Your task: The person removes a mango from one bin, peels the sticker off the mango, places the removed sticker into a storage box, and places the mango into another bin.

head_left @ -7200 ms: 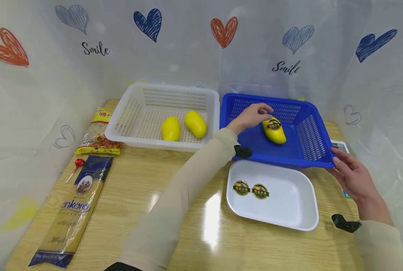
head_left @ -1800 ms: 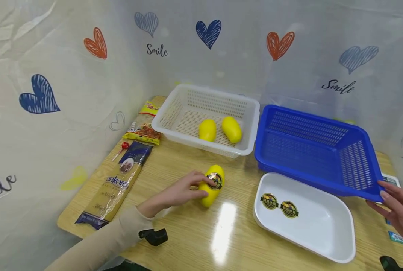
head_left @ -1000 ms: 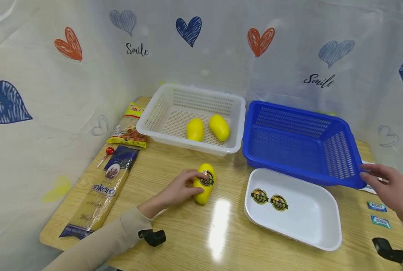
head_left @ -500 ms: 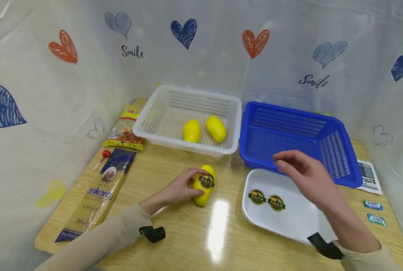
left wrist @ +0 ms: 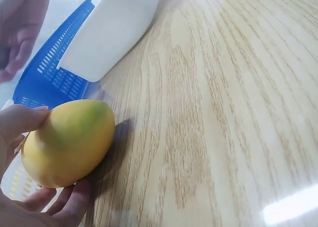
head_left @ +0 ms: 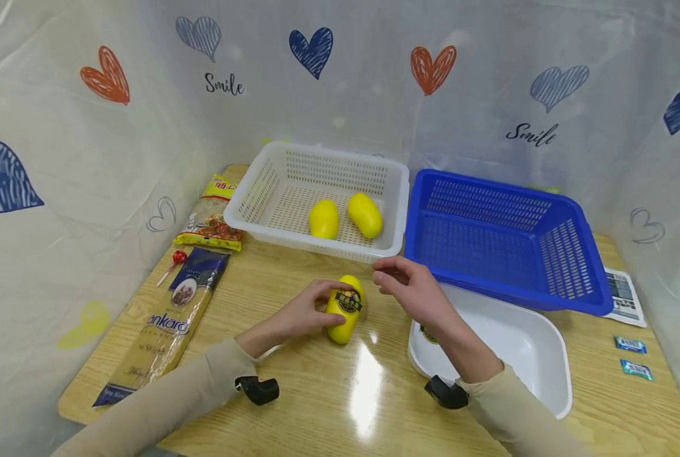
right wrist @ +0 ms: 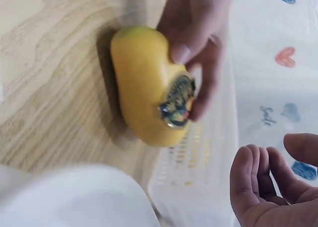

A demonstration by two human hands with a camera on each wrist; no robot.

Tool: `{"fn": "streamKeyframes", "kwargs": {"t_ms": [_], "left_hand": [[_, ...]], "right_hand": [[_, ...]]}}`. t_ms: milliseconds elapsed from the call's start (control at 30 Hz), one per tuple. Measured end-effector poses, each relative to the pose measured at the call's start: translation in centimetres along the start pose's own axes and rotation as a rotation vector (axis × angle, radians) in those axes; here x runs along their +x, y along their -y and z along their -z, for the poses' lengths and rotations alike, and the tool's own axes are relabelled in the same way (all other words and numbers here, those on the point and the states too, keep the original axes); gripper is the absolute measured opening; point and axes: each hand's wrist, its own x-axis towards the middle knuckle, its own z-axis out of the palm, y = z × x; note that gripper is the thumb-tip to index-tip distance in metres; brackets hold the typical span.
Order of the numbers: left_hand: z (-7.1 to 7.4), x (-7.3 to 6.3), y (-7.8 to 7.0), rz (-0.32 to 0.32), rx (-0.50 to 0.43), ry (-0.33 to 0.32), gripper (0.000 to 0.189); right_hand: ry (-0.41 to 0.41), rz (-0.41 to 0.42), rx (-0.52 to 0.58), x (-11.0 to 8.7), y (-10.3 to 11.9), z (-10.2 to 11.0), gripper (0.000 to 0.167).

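Observation:
A yellow mango (head_left: 346, 324) with a round black-and-gold sticker (head_left: 349, 301) on it lies on the table. My left hand (head_left: 302, 314) grips it from the left, thumb on the near side and fingers round the far side. To the mango's right, my right hand (head_left: 417, 292) hovers apart from it, fingers loosely curled with nothing in them. The right wrist view shows that hand (right wrist: 276, 187) with a gap between thumb and fingers. Below the right forearm, a white tray (head_left: 517, 336) holds stickers; one sticker (head_left: 428, 334) peeks out, the rest is hidden by the arm.
Two plain mangoes sit in a white basket (head_left: 260, 231) at the back. Beside it stands a blue basket (head_left: 599, 279). On the left lie a snack bag (head_left: 209, 219), a lollipop (head_left: 178, 257) and a spaghetti packet (head_left: 165, 324). Two small wrapped sweets (head_left: 630, 344) lie far right.
The stickered mango has come from the blue basket to the table in my left hand's hold. My right hand has let go of the blue basket's rim and moved left toward the mango.

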Motion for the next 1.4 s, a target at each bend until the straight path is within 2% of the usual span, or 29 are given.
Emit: {"fn": "streamKeyframes", "kwargs": {"t_ms": [267,400,633,900,1133,1333,1400], "left_hand": [[0.2,0.1,0.1,0.057,-0.087,-0.008,0.062],[0.4,0.1,0.1,0.062,-0.122,-0.005,0.063],[0.6,0.2,-0.1,0.084,-0.163,-0.003,0.062],[0.6,0.3,-0.2,0.058,-0.144,0.007,0.064],[0.4,0.2,-0.3,0.113,-0.140,-0.032,0.063],[0.3,0.2,-0.3,0.110,-0.156,-0.047,0.062],[0.3,0.1,-0.4,0.113,-0.151,-0.047,0.062]], "right_hand": [[0.016,-0.038,-0.154,2.3,-1.1,-2.6,0.028],[0.016,-0.058,-0.230,3.1,-1.4,-3.4,0.027],[0.050,-0.019,-0.336,3.9,-1.9,-4.0,0.020],[0.071,-0.004,-0.318,4.0,-1.9,-3.8,0.009],[0.072,0.044,-0.329,3.6,-1.5,-3.8,0.007],[0.036,0.044,-0.348,3.5,-1.7,-3.8,0.008],[0.046,0.038,-0.356,3.5,-1.8,-3.7,0.007]]}}
